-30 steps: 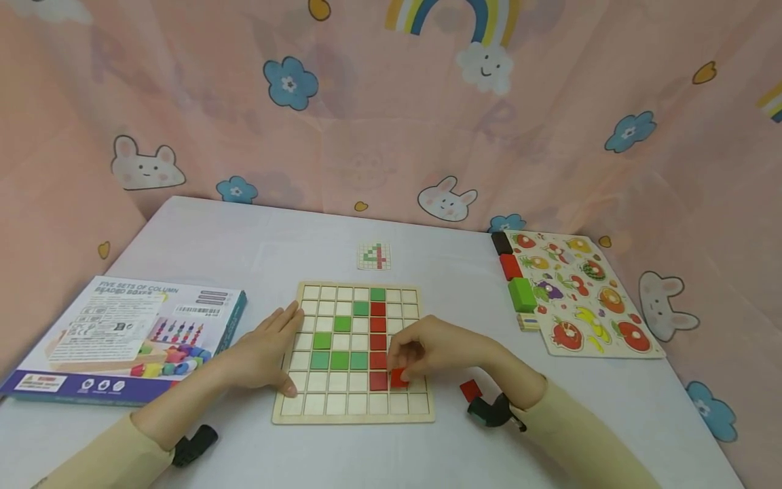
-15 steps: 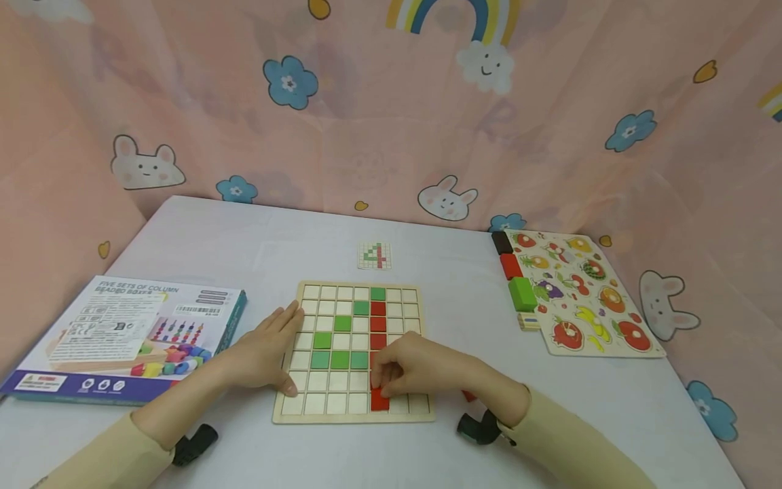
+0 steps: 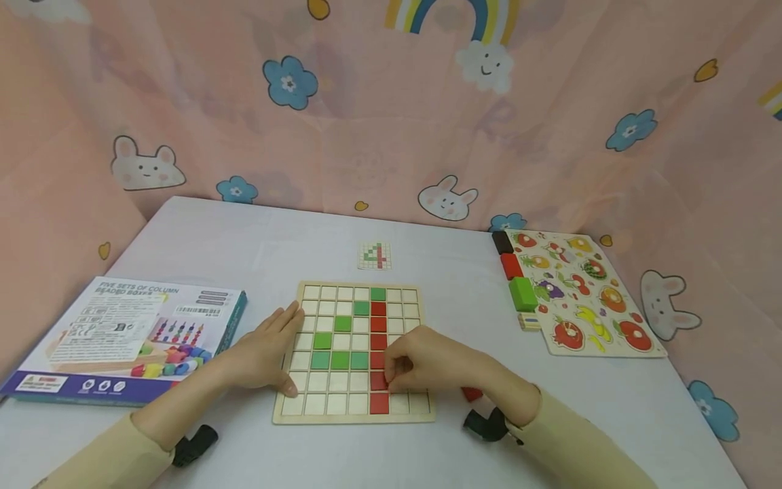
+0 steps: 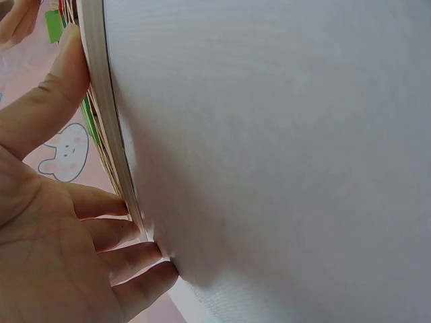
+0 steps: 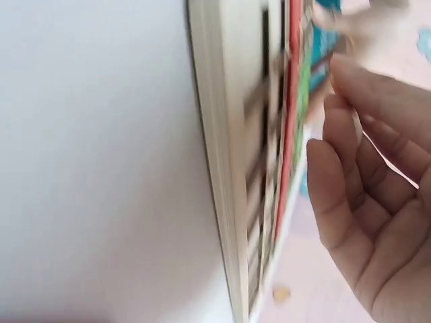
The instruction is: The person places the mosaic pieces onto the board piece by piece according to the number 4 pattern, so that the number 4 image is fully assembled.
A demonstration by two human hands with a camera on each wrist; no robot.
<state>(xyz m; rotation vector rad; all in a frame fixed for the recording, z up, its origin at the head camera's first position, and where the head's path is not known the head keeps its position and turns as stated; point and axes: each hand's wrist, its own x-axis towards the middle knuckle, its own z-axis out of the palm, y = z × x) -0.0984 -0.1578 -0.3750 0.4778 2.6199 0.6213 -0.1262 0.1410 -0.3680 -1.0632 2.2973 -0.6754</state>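
My left hand (image 3: 259, 353) rests at the left edge of the wooden grid board (image 3: 352, 420), its fingers spread and its thumb on the frame, as the left wrist view also shows. Over the board's right side is my right hand (image 3: 435, 361), fingers loosely bent, with nothing visible between them in the right wrist view. Just left of its fingertips runs a column of red square tiles (image 3: 379, 403), reaching the bottom row. Several green tiles (image 3: 339, 360) lie in cells to the left of this column. A loose red tile (image 3: 472, 394) lies on the table, partly hidden by my right wrist.
Behind the board lies a small pattern card (image 3: 374, 256) showing a green and red 4. A boxed bead set (image 3: 134, 339) is at left. At right sit a fruit puzzle board (image 3: 586, 299) and black, red and green blocks (image 3: 522, 294).
My right hand brought a red tile left into the bottom cell of the red column, let it go, and drew slightly up and right. My left hand stayed put.
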